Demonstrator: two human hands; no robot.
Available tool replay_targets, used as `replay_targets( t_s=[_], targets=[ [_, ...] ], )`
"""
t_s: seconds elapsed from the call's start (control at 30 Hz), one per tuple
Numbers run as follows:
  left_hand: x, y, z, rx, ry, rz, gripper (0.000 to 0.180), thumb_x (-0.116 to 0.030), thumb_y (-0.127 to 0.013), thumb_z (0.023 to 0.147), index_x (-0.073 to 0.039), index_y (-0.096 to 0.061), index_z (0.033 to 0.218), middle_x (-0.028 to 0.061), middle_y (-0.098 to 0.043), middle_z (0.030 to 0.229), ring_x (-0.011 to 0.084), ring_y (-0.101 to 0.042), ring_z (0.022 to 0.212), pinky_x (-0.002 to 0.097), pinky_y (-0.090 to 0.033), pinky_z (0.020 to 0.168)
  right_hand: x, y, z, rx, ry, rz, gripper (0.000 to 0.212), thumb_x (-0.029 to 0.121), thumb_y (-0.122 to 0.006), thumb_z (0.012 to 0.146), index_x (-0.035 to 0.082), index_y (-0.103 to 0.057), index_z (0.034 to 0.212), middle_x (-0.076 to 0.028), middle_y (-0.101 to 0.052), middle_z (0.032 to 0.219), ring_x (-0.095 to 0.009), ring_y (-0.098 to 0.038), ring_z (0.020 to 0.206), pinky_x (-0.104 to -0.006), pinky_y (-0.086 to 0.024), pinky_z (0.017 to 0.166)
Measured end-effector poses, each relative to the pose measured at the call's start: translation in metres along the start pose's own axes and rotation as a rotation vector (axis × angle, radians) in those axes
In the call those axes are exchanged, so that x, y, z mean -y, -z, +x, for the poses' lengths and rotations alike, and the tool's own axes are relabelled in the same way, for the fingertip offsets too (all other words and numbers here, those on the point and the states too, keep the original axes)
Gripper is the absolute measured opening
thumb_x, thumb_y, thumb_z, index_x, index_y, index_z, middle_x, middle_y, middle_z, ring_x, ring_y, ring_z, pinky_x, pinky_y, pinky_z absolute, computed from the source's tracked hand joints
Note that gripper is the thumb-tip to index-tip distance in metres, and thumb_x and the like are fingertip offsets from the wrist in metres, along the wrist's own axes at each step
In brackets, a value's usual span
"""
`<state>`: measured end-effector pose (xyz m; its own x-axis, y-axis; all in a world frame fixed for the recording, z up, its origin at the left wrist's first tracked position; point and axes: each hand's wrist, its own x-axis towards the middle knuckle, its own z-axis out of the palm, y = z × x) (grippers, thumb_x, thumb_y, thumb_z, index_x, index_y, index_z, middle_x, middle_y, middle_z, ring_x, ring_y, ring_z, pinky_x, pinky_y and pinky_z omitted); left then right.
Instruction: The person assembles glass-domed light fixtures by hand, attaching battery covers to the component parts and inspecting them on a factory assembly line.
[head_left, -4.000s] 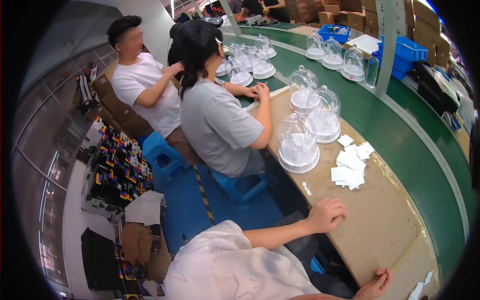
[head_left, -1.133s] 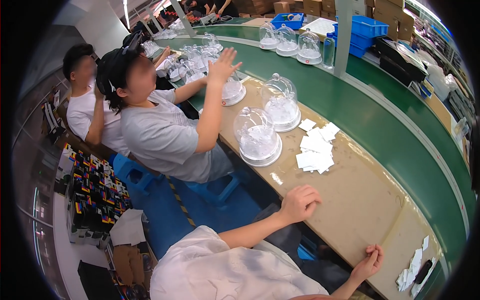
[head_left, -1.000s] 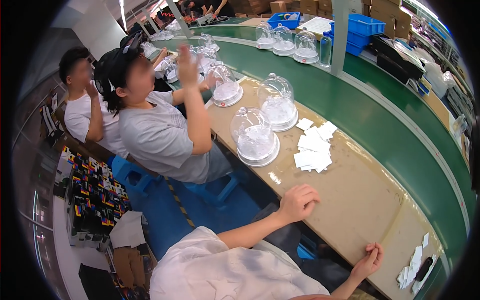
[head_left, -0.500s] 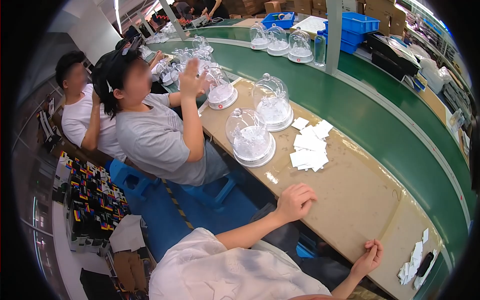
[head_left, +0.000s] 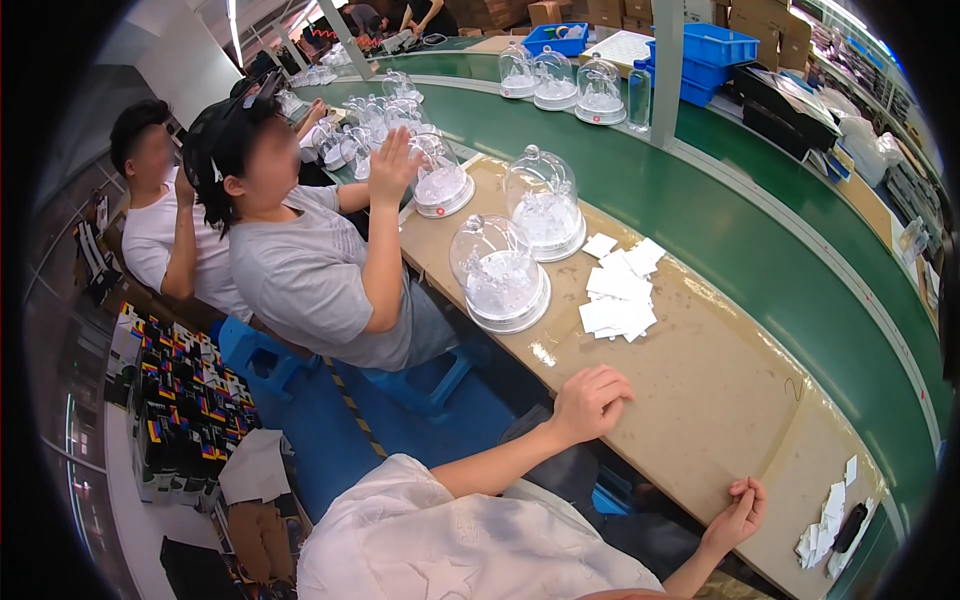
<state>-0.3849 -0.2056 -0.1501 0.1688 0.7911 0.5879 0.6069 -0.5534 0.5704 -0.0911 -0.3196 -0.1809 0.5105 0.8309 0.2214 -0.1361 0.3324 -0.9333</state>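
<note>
My left hand [head_left: 592, 403] rests at the near edge of the brown work table [head_left: 690, 425], its fingers loosely curled with nothing seen in them. Farther right, my right hand [head_left: 738, 511] lies by the same edge, fingers bent in and pressed together; no object shows there. Beyond the left hand, white paper pieces [head_left: 620, 295] lie in a loose heap. Two clear domes on round white bases, a nearer dome [head_left: 500, 275] and a farther dome [head_left: 545, 205], stand left of the heap. More white slips [head_left: 823, 527] lie past my right hand, beside a small black object [head_left: 851, 528].
A green conveyor belt [head_left: 740, 265] curves along the table's far side, carrying more domes [head_left: 600, 92] and a clear bottle [head_left: 639, 97]. A grey post [head_left: 668, 70] rises beside it. On my left sits a co-worker in a grey shirt [head_left: 300, 270], near another dome [head_left: 441, 180].
The co-worker's raised hand has shifted slightly lower, with the fingers spreading. My own hands, the domes and the papers stay as they were.
</note>
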Motion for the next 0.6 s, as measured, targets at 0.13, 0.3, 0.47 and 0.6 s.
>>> replay_targets(
  t_s=[0.13,0.3,0.47,0.6],
  targets=[
    [0.0006,0.0005,-0.0003,-0.005,-0.003,0.009,0.012,0.001,-0.059,0.067,-0.009,-0.063,0.072,0.0016,-0.063,0.078,0.0201,-0.061,0.077,0.0317,-0.047,0.064,0.0001,-0.0006,0.0002,0.004,-0.001,0.001,0.018,0.005,-0.043,0.097,-0.003,-0.058,0.104,-0.006,-0.053,0.081,-0.014,-0.048,0.079,-0.0277,-0.041,0.075],
    [0.0002,0.0012,-0.0002,-0.001,0.0,0.006,0.012,0.001,-0.059,0.067,-0.009,-0.063,0.071,0.0013,-0.063,0.078,0.02,-0.061,0.076,0.0314,-0.046,0.062,0.0016,-0.002,-0.0003,0.002,0.0,0.003,0.018,0.005,-0.043,0.097,-0.003,-0.058,0.104,-0.007,-0.053,0.081,-0.014,-0.048,0.079,-0.0276,-0.041,0.075],
    [0.0008,0.0,0.0,-0.003,-0.003,0.0,0.012,0.001,-0.059,0.067,-0.009,-0.063,0.071,0.0011,-0.063,0.078,0.0201,-0.061,0.076,0.0313,-0.046,0.063,0.0004,0.0002,0.0001,0.007,0.002,-0.005,0.018,0.004,-0.043,0.097,-0.003,-0.058,0.104,-0.007,-0.053,0.081,-0.014,-0.048,0.079,-0.0276,-0.041,0.075],
    [0.0012,-0.0001,-0.0005,0.002,0.005,-0.001,0.012,0.001,-0.059,0.067,-0.009,-0.064,0.071,0.0009,-0.063,0.078,0.0201,-0.061,0.076,0.0315,-0.046,0.063,0.0017,-0.0011,0.0003,-0.004,-0.004,0.003,0.017,0.003,-0.043,0.097,-0.003,-0.058,0.104,-0.007,-0.054,0.082,-0.014,-0.049,0.078,-0.028,-0.042,0.076]
  ],
)
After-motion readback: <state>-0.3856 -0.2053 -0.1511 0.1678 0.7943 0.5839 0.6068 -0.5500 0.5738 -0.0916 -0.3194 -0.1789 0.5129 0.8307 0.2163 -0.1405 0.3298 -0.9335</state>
